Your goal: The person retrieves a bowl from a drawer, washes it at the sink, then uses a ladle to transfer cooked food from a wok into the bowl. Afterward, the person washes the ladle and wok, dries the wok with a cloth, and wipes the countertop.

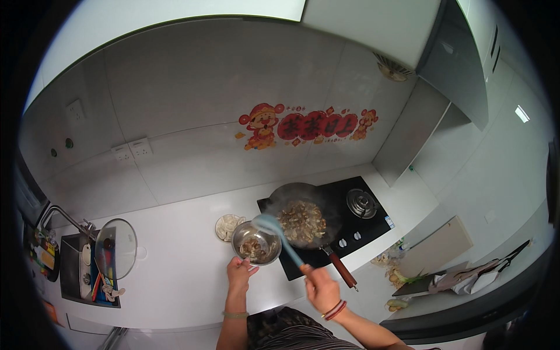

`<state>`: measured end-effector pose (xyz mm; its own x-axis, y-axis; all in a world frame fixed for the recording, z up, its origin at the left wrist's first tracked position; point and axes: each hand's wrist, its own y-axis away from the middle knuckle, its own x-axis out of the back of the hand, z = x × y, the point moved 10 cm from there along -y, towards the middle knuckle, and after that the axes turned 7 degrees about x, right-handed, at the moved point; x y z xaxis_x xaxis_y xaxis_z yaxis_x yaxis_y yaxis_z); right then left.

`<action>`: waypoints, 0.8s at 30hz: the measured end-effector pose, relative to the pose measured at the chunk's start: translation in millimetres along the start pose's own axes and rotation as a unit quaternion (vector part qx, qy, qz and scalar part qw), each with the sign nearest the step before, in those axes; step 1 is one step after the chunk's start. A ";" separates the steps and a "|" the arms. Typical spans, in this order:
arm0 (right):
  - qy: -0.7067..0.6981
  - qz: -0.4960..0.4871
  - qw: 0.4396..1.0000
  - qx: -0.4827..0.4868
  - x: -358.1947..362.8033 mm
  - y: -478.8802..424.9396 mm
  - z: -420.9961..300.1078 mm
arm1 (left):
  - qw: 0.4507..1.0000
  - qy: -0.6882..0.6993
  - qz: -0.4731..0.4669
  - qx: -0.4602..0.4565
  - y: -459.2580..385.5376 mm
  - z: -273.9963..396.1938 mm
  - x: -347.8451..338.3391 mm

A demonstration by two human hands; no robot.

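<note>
My left hand point(240, 273) grips the rim of a stainless steel bowl point(270, 238), which is tilted beside the wok. Some browned cooked food point(253, 249) lies in the bowl. With my right hand point(323, 288) I hold a turner or ladle point(286, 243) by its wooden grip; its blue-grey head is blurred above the bowl's far rim. A dark wok point(288, 191) stands on the left burner, its wooden handle point(342, 269) pointing towards me. Steam rises from the chopped, browned food point(303, 221) in it. Just behind the bowl is a dish of pale slices point(228, 225).
The black gas hob point(339, 201) has a second burner point(362, 203) on the right. Far left, a glass lid point(116, 249) leans over the sink point(72, 280) near a tap point(70, 217). Vegetables point(396, 280) lie low at right. Cabinets point(372, 26) overhang the white counter point(175, 262).
</note>
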<state>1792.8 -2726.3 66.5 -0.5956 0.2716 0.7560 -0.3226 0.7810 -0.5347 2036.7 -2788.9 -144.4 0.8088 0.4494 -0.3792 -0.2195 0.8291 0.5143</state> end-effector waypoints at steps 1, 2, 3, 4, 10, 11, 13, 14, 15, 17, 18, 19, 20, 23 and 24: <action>-0.127 0.014 0.984 -0.126 -3.9 3.0 38.9 | 1.000 0.003 -0.004 0.003 -2.0 -0.1 -4.7; -0.249 0.030 0.936 -0.248 -13.1 10.4 76.0 | 1.000 0.005 -0.010 0.005 -4.5 -0.1 -10.9; -0.378 0.040 0.849 -0.366 -26.1 15.9 108.5 | 1.000 0.014 -0.012 0.008 -5.6 -0.2 -14.2; -0.450 0.064 0.785 -0.421 -36.9 15.9 139.6 | 1.000 0.024 -0.014 0.010 -6.6 -0.2 -16.4; 0.140 0.099 0.973 -0.155 -14.4 -39.1 177.2 | 0.998 0.025 -0.043 0.027 -23.5 -5.9 -11.4; 0.167 0.051 0.968 -0.179 -27.7 -43.4 179.6 | 0.998 0.025 -0.047 0.026 -24.6 -6.3 -7.6; 0.222 -0.046 0.947 -0.227 -47.7 -44.1 190.1 | 0.998 0.029 -0.046 0.025 -16.8 -4.4 -7.0; 0.220 -0.059 0.948 -0.222 -60.2 -43.5 196.4 | 0.998 0.031 -0.047 0.025 -12.0 -3.4 -6.4; 0.215 -0.068 0.946 -0.231 -70.1 -44.9 194.8 | 0.999 0.026 -0.041 0.024 -5.2 -2.8 -2.0; 0.167 -0.043 0.956 -0.238 -79.8 -47.3 189.7 | 0.999 0.016 -0.030 0.022 5.4 -3.0 6.0; 0.147 -0.017 0.965 -0.218 -85.7 -49.6 185.6 | 1.000 0.013 -0.020 0.020 8.9 -2.0 14.4; 0.134 0.011 0.970 -0.202 -89.0 -48.0 190.2 | 1.000 0.009 -0.018 0.022 10.3 -5.3 16.0; 0.121 0.039 0.974 -0.186 -90.9 -45.7 195.2 | 1.000 0.006 -0.016 0.025 11.1 -8.5 16.6; -0.048 0.027 0.954 -0.294 -115.1 -20.5 237.8 | 0.999 0.023 -0.028 0.020 10.5 -15.8 14.4; -0.136 0.015 0.923 -0.359 -127.3 -9.8 239.1 | 0.999 0.025 -0.024 0.013 9.3 -15.5 19.8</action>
<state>1696.0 -2902.9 -114.8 -0.7908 0.2247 0.5694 0.2102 0.9733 -0.0922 2042.2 -2767.2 -159.0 0.7897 0.4252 -0.4422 -0.1661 0.8422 0.5130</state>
